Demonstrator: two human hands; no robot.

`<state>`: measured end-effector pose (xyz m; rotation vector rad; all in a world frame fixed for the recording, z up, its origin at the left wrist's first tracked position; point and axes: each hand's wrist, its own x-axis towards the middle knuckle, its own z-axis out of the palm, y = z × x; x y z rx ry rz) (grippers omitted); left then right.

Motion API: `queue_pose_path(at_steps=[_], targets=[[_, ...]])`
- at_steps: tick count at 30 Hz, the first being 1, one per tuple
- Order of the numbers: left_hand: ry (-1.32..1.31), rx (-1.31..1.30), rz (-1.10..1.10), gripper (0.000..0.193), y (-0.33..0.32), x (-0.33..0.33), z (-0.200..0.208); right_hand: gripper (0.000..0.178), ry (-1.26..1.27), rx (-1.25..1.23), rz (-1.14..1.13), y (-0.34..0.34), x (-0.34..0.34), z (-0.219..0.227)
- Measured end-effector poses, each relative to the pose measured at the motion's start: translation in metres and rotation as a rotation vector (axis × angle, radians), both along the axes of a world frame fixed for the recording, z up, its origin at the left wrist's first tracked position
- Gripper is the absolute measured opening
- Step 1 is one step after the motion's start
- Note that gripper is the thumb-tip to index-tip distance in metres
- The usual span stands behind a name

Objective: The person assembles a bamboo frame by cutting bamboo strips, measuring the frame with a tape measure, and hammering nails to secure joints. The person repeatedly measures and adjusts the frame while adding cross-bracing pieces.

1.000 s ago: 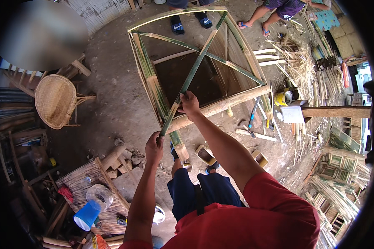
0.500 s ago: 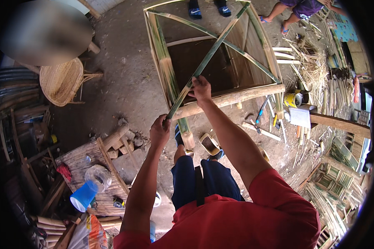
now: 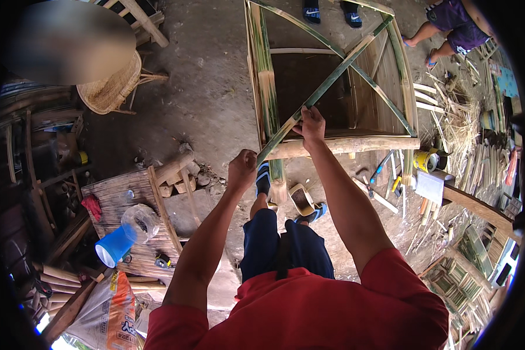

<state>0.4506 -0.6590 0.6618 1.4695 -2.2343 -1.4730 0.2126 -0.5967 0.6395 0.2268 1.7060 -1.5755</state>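
Observation:
A long green bamboo strip [image 3: 332, 79] runs diagonally across the top of a bamboo frame [image 3: 266, 87]. It crosses a second, thinner strip [image 3: 379, 96], forming an X. The fingers of my right hand [image 3: 312, 125] pinch the diagonal strip a short way up from its near end. Closed at that near end, just past the frame's near left corner, is my left hand [image 3: 242, 170]; its fingertips are partly hidden. Below the strip lies the thick front pole [image 3: 344, 147] of the frame.
On the left, a slatted bamboo table [image 3: 157, 219] bears a blue container [image 3: 115, 244] and a tape measure [image 3: 163, 261]. A wicker chair [image 3: 108, 87] stands farther back. Tools and a yellow can [image 3: 424, 161] lie at right. Other people's feet [image 3: 351, 14] show beyond the frame.
The whole view has shifted, so the frame now appears farther right. Both hands stay at about the same places along the diagonal strip, which keeps its position on the frame.

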Motion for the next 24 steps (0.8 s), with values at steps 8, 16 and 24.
queue_pose_path(at_steps=[8,16,24], targets=[[0.107,-0.542,-1.295,0.028,-0.095,-0.105,0.048,0.015,-0.013,-0.006,-0.002,0.003,-0.003,0.001],[-0.051,-0.613,-2.004,0.041,-0.097,-0.187,0.048,0.016,-0.075,-0.005,-0.087,0.003,-0.007,0.0],[-0.057,-0.655,-2.022,0.045,-0.098,-0.188,0.051,0.018,-0.087,0.056,-0.064,0.002,-0.011,-0.011]])
